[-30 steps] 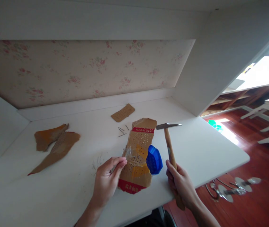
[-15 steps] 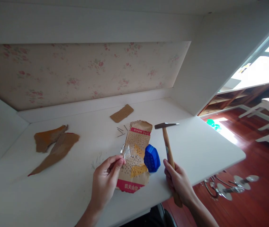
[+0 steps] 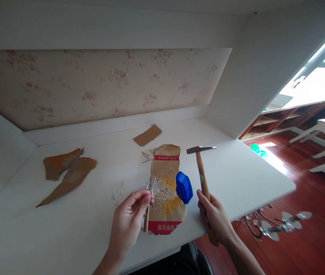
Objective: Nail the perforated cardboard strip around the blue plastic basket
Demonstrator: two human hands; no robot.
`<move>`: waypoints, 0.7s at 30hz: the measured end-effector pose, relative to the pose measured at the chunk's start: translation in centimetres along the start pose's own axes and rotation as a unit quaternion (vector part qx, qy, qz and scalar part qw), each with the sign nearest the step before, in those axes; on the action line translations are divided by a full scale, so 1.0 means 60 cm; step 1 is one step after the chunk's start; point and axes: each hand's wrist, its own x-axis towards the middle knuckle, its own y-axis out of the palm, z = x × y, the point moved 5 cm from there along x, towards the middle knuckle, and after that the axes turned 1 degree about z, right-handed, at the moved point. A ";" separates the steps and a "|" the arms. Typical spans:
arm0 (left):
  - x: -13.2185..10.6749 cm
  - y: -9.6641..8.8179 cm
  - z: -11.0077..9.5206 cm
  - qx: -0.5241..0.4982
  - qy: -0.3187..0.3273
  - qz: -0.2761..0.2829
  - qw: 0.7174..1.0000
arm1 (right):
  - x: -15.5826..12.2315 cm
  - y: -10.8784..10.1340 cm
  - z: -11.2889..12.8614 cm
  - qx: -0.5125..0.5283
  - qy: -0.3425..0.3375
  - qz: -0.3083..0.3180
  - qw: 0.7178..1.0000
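Note:
My right hand (image 3: 215, 215) grips the wooden handle of a hammer (image 3: 204, 175), its metal head up and held above the table's right part. Between the thumb and fingertips of my left hand (image 3: 129, 217) is a crumpled piece of clear plastic (image 3: 154, 185), over the left side of a punctured cardboard piece (image 3: 166, 172). This cardboard is brown with red printed bands and yellow patches, dotted with small holes. A blue ridged plastic object (image 3: 184, 187) lies at its right edge. Several loose nails (image 3: 146, 156) rest by its upper left corner.
Torn cardboard scraps (image 3: 71, 175) lie at the left of the white table (image 3: 99, 236). A small perforated cardboard rectangle (image 3: 148, 135) sits near the back panel. Faint scratches mark the tabletop left of my hand. Beyond the table's right edge, a chandelier-like fixture (image 3: 277, 225) stands low.
The punctured cardboard has turned slightly, its lower end shifting right and its top left. My left hand keeps its pinch and the hammer stays nearly still. The view has shifted slightly.

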 end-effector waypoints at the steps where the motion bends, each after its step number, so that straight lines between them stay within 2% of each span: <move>1: 0.000 -0.001 0.000 -0.002 0.004 -0.003 1.000 | 0.000 0.001 0.001 0.002 0.001 0.001 1.000; 9: -0.005 -0.020 -0.003 -0.015 0.014 -0.096 0.995 | -0.004 0.005 0.010 -0.001 0.001 0.005 1.000; 15: -0.006 -0.018 0.016 -0.020 -0.025 -0.063 0.998 | -0.004 0.005 0.010 0.002 -0.001 0.010 1.000; 21: -0.008 -0.010 0.000 -0.041 0.004 -0.046 0.998 | 0.001 0.004 0.004 0.006 -0.006 0.018 1.000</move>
